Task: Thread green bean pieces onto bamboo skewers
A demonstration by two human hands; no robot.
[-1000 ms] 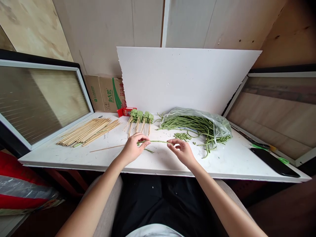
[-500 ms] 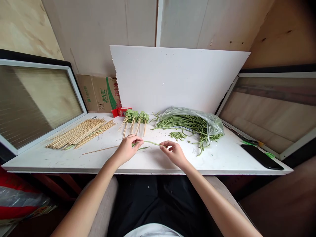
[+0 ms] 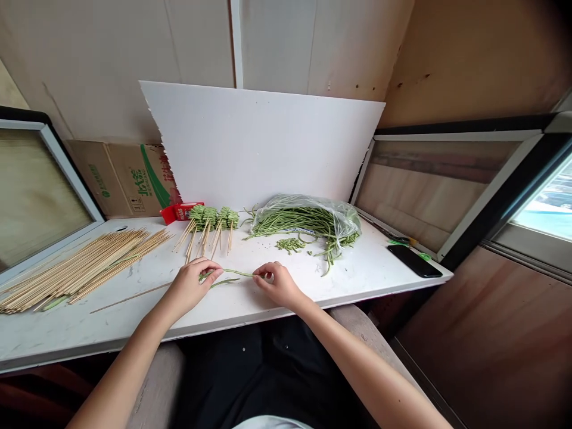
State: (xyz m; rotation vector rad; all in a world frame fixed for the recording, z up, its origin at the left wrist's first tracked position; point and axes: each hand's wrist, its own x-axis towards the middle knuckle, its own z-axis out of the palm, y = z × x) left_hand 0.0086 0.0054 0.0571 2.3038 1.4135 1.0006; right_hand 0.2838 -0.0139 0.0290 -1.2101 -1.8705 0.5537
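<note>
A long green bean (image 3: 236, 272) stretches between my two hands just above the white table. My left hand (image 3: 193, 285) pinches its left part, with some of the bean hidden by the fingers. At its right end, the fingertips of my right hand (image 3: 277, 282) are closed on it. A short bean piece (image 3: 224, 282) lies on the table below the held bean. One bamboo skewer (image 3: 129, 297) rests on the table to the left, its right end hidden behind my left hand. Behind my left hand lie several skewers threaded with folded beans (image 3: 214, 218).
A pile of bare bamboo skewers (image 3: 84, 262) lies at left. A clear plastic bag of long beans (image 3: 308, 217) sits at the back, with cut bean ends (image 3: 290, 244) before it. A black phone (image 3: 414, 261) lies at right. A white board (image 3: 268, 149) stands behind.
The camera view has turned to the right, so everything appears shifted left. Both hands keep hold of the bean in nearly the same pose.
</note>
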